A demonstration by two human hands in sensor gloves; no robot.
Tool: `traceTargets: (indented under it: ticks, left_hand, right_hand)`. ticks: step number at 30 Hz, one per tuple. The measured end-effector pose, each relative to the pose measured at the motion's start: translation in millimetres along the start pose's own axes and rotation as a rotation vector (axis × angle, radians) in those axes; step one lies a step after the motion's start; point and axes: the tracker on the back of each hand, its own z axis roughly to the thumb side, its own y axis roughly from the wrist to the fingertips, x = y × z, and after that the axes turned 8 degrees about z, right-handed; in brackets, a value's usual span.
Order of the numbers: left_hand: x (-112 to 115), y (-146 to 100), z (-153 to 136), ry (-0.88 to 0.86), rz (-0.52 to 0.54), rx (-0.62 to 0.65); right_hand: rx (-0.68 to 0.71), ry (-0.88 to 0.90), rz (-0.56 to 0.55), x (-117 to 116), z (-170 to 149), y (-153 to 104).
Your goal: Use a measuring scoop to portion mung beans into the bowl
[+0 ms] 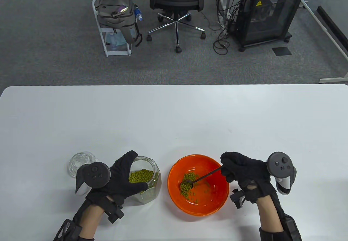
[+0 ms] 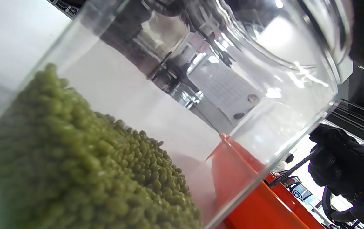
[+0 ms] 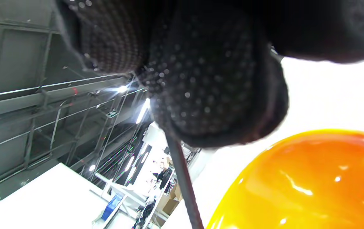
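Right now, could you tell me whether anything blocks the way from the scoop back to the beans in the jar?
Nothing visible does. The thin dark metal measuring scoop, held by the right hand, sits in the orange bowl. The clear glass jar of green mung beans stands beside the bowl, tilted, mouth open; the left hand holds it.

orange bowl [image 1: 176,194], green mung beans [image 1: 140,176]

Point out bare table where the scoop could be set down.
Free: the table beyond the orange bowl and jar, and right of the right hand. Crowded: the near strip from glass lid to bowl.
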Motion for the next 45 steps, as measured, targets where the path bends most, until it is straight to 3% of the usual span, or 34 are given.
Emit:
traceTargets:
  ticks: [9,19,25,30,36,41,45]
  left_hand:
    - [0,0,0,0.003,-0.001,0.0]
    - [0,0,0,0.011,-0.005,0.001]
    - [0,0,0,0.02,-0.006,0.002]
    - [0,0,0,0.024,-0.006,0.004]
    - [0,0,0,0.023,-0.007,0.005]
    - [0,0,0,0.024,-0.006,0.006]
    - [0,0,0,0.023,-0.006,0.006]
  right_hand:
    - [0.196,-0.023,-0.012,-3,15,-4]
    - [0.364,-0.177,-0.008,-12,38,-12]
    - [0.428,-0.143,-0.046,-3,42,-17]
    - [0.363,-0.105,-0.163,10,37,-20]
    - [0.146,0.143,-0.299,24,12,-18]
    - [0.041,0.385,-0.308,28,-3,-17]
    - [0.018,0.451,-0.264,20,8,-10]
